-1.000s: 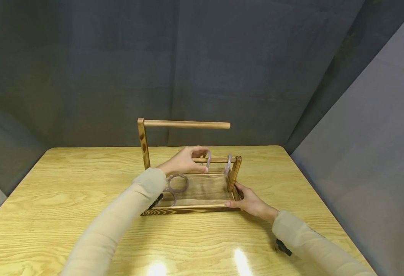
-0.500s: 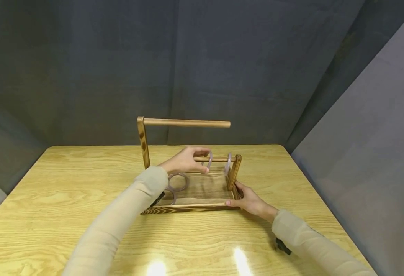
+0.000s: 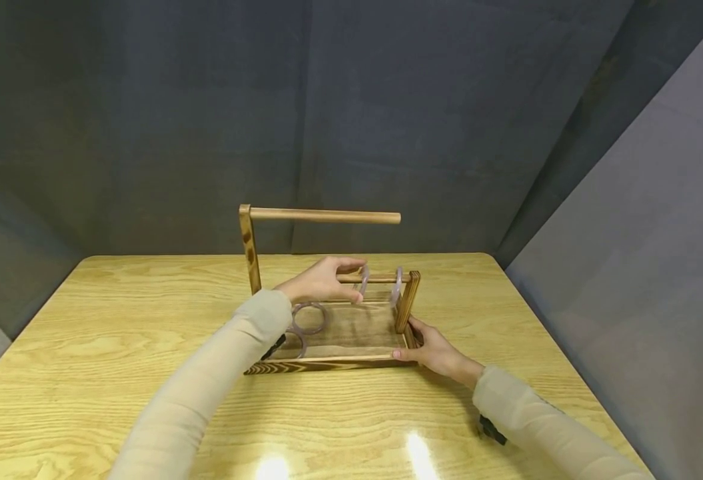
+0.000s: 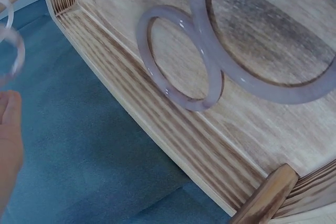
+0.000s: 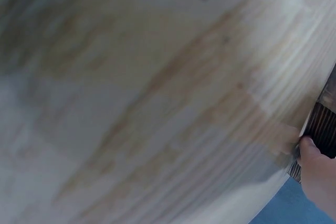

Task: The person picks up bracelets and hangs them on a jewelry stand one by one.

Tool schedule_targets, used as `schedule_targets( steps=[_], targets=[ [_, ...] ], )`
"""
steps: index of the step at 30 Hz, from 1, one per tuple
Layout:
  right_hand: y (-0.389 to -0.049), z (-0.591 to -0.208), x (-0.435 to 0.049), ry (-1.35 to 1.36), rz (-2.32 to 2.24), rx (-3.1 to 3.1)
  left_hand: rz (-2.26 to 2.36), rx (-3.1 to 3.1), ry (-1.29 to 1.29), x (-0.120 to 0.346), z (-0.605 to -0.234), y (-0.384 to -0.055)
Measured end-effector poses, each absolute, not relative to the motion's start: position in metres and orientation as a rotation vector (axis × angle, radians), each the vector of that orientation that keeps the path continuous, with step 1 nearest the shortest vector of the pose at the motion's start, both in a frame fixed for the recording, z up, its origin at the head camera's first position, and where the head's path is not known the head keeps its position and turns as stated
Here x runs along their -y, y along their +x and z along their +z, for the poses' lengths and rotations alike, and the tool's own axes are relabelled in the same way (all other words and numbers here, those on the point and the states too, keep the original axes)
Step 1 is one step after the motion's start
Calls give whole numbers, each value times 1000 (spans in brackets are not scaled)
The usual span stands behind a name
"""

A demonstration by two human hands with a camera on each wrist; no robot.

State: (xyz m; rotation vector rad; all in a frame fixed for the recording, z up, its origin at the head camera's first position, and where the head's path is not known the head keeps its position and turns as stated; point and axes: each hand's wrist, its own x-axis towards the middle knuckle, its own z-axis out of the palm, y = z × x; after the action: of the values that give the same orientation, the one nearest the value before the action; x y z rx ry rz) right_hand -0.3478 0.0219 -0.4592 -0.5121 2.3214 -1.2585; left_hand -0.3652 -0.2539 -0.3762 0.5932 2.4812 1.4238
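A wooden jewelry stand has a shallow tray base, a high rod at the back left and a lower rod fixed to a right post. My left hand is at the lower rod, thumb and fingers spread around a pale lilac bangle that hangs there. In the left wrist view this bangle is blurred, just beyond a fingertip. Another bangle hangs beside the post. Two more lie in the tray: one bangle and a nearer one. My right hand grips the tray's right front corner, thumb on the rim.
The stand rests on a light wood-grain table. The high rod crosses above the left hand, its right end unsupported. A dark cloth backdrop rises behind the table, and a grey panel flanks its right side.
The bangle at my left fingers has turned slightly one way and back on the lower rod. Both hands have stayed nearly in place, the right still gripping the stand.
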Motion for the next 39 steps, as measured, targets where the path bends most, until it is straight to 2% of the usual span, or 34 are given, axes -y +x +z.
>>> schedule_targets(
  steps=[22,29,39],
  targets=[
    [-348,-457,-21,-514,-1245,-2329,1527,-2550,708,255,-366,-364],
    [-347,-457,-21,-524,-1243,-2342,1692,-2632,613,261,-362,-350],
    [-350,-459,-22,-520,-1228,-2348,1617,-2767,514,276,-353,-328]
  ],
)
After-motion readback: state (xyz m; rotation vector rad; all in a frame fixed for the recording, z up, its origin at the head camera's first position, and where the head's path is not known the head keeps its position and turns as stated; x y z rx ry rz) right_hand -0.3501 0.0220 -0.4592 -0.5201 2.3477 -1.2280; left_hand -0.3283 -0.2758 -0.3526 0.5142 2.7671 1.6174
